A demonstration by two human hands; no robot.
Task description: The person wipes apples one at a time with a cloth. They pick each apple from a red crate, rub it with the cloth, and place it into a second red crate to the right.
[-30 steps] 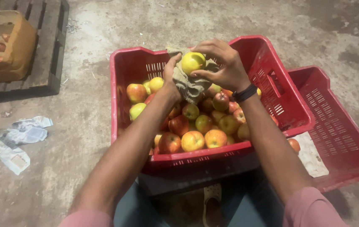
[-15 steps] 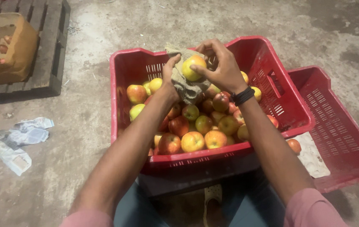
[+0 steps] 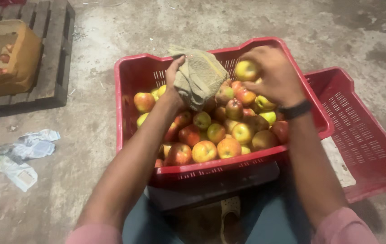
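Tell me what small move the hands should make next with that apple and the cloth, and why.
Probably bring the yellow apple in the right hand over to the cloth held up by the left hand and rub it: the two are apart above the red crate of apples.

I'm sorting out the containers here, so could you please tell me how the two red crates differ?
The near red crate is heaped with apples, while the far red crate shows none inside. The near red crate sits raised on a dark support in front of the person; the far red crate rests tilted on the concrete floor to the right. Both hands, the left hand and the right hand, work over the near red crate, none over the far red crate. Both are red slotted plastic.
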